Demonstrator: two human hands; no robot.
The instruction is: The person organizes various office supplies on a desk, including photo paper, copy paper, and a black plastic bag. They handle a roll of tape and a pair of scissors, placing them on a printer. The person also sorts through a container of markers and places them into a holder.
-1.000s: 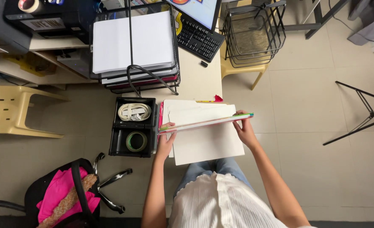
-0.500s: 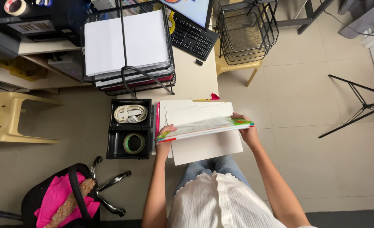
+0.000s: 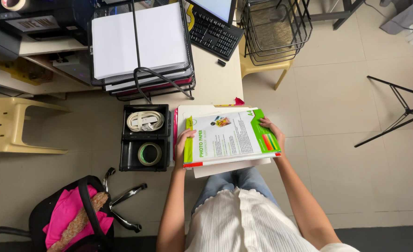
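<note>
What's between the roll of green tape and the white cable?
Only a thin black divider wall of the black organizer box separates the green tape roll from the coiled white cable, seen in the head view.

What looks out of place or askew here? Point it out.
On the floor at lower left, an office chair lies tipped over with its wheeled base pointing sideways. The pack of paper held flat between the left hand and right hand looks neat.
</note>
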